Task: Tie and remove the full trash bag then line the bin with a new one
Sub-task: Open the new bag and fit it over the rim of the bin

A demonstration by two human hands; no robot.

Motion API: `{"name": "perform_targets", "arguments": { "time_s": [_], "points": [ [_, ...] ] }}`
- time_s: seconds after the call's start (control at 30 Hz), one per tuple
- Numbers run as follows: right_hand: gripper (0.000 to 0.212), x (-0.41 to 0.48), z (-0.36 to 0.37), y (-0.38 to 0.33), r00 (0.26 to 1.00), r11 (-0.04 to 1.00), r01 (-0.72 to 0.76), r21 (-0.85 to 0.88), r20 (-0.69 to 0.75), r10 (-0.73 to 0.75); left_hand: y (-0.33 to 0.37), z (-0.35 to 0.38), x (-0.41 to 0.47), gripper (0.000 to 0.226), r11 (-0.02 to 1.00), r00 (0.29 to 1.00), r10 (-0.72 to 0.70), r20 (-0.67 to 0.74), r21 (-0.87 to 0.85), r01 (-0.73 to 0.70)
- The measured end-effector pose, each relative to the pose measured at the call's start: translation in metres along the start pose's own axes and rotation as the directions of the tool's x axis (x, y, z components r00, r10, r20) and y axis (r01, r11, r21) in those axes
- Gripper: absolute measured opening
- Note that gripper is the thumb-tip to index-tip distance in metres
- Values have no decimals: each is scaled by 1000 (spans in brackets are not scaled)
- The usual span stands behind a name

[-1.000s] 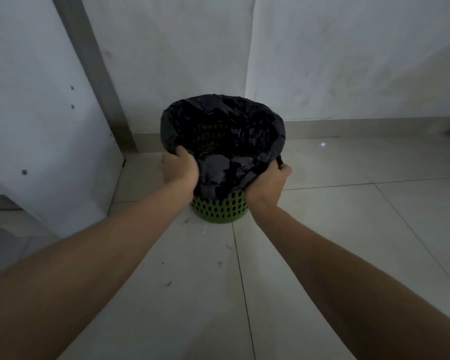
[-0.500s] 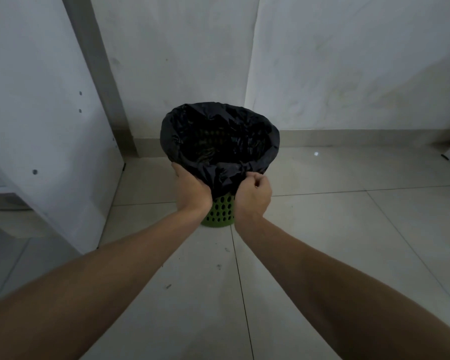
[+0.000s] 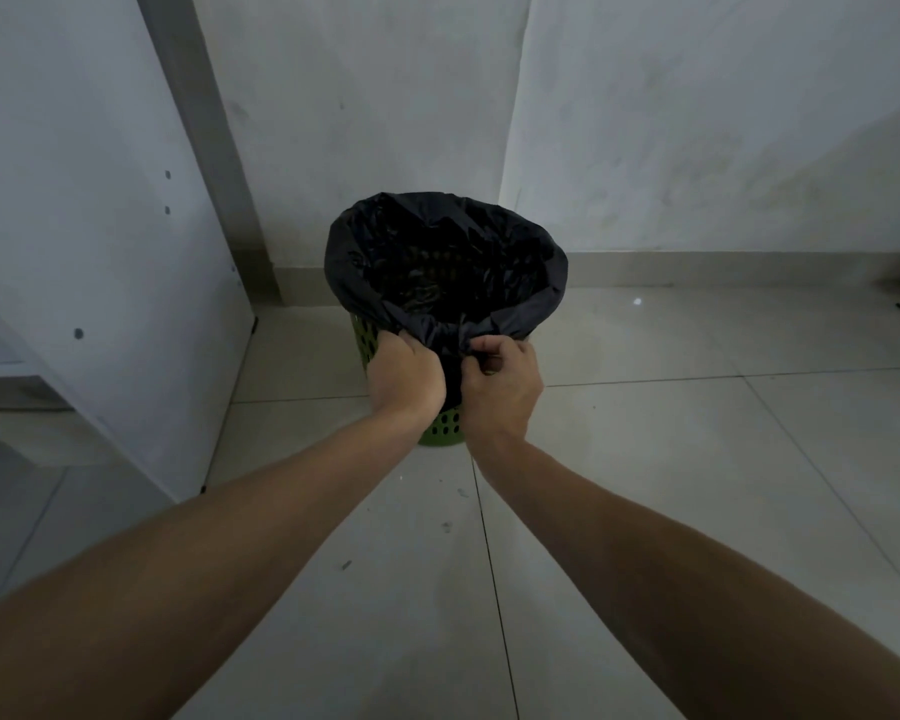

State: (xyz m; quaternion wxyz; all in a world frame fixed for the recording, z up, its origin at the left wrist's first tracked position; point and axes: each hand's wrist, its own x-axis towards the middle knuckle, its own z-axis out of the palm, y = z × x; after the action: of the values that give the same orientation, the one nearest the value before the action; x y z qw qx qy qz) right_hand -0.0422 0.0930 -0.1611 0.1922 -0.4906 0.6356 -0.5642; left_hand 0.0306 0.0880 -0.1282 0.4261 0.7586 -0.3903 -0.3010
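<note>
Floor (image 3: pixel 697 459): pale square tiles with thin dark joints, filling the lower half of the view; the light is dim.
Walls (image 3: pixel 697 122): two plain grey-white faces meeting in a corner just behind the bin, with a low skirting strip (image 3: pixel 723 267) along the bottom.
Side panel (image 3: pixel 74 226): a tall white board at the left, standing on the floor well apart from the bin, with a few small dark holes in its face.
Forearms: both bare, reaching in from the bottom corners and converging on the near side of the bin.
Bin (image 3: pixel 445 426): a green round basket with rows of oval holes, upright on the tiles near the corner; only its lower near wall and a strip at the left show below the plastic.
Black bag (image 3: pixel 344 262): sitting in the bin, mouth open and folded over the rim all round; the near edge is gathered into a bunch. Its inside is too dark to say what it holds.
Left hand (image 3: pixel 404 379): back of the hand up, fingers curled over and grasping the bunched plastic at the near rim.
Right hand (image 3: pixel 500 389): just beside the left, touching it or nearly so, thumb and fingers pinching the same gathered fold.
Specks (image 3: pixel 345 565): a few small dark bits on the tiles between the forearms.
</note>
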Motion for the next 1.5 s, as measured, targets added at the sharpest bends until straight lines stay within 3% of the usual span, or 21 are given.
{"name": "perform_targets", "arguments": {
  "time_s": [0.13, 0.23, 0.33, 0.43, 0.5, 0.63, 0.7, 0.8, 0.9, 1.03, 1.17, 1.23, 1.37, 1.5],
  "points": [
    [10, -1, 4, -11, 986, 984, -168, 50, -12, 169, -4, 2, 1, 33, 998, 999, -25, 35, -51, 26],
    [8, -11, 13, -18, 953, 938, -300, 176, 3, 304, -2, 3, 6, 33, 960, 988, -146, 49, -233, 154],
    [10, -16, 20, -23, 924, 894, -367, 257, -8, 382, 3, 1, 15, 27, 819, 937, -297, 182, -456, 348],
    [7, -13, 20, -25, 876, 833, -454, 317, -14, 483, -4, 6, 34, 27, 673, 880, -341, 332, -567, 475],
    [16, -10, 19, -28, 820, 746, -537, 393, 35, 572, -20, 19, 52, 22, 657, 871, -369, 324, -572, 491],
    [37, -5, 17, -32, 691, 560, -694, 453, 200, 695, -41, 35, 76, 40, 650, 813, -487, 318, -490, 581],
    [33, -3, 16, -31, 664, 521, -728, 445, 269, 697, -50, 43, 91, 37, 651, 818, -465, 339, -496, 575],
    [9, -5, 18, -31, 653, 496, -744, 448, 329, 682, -16, 12, 47, 27, 670, 837, -454, 305, -503, 547],
    [19, -7, 22, -29, 665, 503, -737, 452, 349, 660, 6, -7, 13, 11, 794, 910, -371, 185, -444, 414],
    [25, -6, 20, -24, 684, 532, -726, 435, 386, 618, 10, -9, 1, 25, 888, 961, -263, 85, -368, 275],
    [22, -7, 13, -22, 685, 533, -728, 431, 474, 553, 5, -6, -4, 40, 967, 987, -111, 113, -218, 134],
    [20, -6, 13, -20, 690, 549, -724, 417, 439, 576, 0, -4, -2, 36, 980, 992, -66, 104, -178, 84],
    [13, -1, 9, -23, 686, 548, -727, 414, 391, 614, -6, -3, 6, 26, 970, 990, -96, 101, -215, 116],
    [13, 5, 4, -22, 652, 491, -755, 435, 418, 633, -5, -1, 11, 18, 903, 958, -235, 166, -328, 278]
  ]
}}
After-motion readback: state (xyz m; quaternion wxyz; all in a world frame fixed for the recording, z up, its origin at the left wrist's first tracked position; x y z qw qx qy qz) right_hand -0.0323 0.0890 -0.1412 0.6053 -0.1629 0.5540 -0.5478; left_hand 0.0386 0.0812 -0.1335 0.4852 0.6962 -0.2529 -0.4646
